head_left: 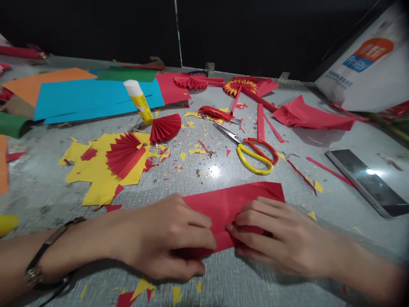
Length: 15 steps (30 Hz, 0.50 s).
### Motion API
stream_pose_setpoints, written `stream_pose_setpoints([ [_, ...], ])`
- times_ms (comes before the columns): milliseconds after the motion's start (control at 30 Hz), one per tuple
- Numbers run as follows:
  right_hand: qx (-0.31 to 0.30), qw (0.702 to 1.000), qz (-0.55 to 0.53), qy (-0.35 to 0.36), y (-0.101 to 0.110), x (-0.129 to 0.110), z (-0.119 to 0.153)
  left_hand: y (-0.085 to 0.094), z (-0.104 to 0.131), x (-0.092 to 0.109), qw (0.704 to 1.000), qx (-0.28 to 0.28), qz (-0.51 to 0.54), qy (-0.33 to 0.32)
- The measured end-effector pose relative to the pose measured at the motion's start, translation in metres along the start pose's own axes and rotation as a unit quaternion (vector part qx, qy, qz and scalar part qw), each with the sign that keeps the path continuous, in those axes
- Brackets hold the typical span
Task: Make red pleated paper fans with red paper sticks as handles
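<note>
A red sheet of paper [220, 204] lies on the table in front of me, its long side running left to right. My left hand [169, 238] presses on its left part, fingers curled and thumb by the near edge. Curled over the right part, my right hand [281, 238] grips the paper near that same edge. Both hands cover portions of the sheet. Beyond it rest scissors [243, 147] with red and yellow handles. Pleated red paper fans [126, 155] lie to the left, one on a cut yellow paper [97, 187], near an upright glue stick [139, 102].
A red-handled cutter [215, 113] lies behind the scissors. At right are a phone [367, 181] and a white bag [364, 59]. Blue paper [99, 98] lies at back left; red rosettes [191, 81] stand at the back. Yellow and red scraps [183, 156] litter the tabletop.
</note>
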State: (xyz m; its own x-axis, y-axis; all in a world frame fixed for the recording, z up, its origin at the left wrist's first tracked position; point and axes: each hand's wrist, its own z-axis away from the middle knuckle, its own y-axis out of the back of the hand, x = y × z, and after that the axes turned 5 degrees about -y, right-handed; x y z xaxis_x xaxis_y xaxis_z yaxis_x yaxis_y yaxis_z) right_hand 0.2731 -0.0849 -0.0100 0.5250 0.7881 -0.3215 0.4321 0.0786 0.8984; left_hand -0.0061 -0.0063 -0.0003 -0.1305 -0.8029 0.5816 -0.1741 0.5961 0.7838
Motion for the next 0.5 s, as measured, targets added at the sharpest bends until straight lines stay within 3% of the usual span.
stream_pose_setpoints([
  [167, -0.015, 1.000, 0.021, -0.012, 0.007, -0.006, 0.001, 0.001, 0.000, 0.000, 1.000, -0.007, -0.007, -0.003],
  [367, 0.036, 0.998, 0.061, -0.003, 0.017, -0.011, -0.005, 0.001, -0.003, 0.005, 0.998, 0.041, 0.027, 0.030],
  [500, 0.035, 0.996, 0.080, -0.017, 0.017, -0.011, -0.007, -0.001, 0.000, 0.005, 0.995, 0.078, 0.039, 0.036],
])
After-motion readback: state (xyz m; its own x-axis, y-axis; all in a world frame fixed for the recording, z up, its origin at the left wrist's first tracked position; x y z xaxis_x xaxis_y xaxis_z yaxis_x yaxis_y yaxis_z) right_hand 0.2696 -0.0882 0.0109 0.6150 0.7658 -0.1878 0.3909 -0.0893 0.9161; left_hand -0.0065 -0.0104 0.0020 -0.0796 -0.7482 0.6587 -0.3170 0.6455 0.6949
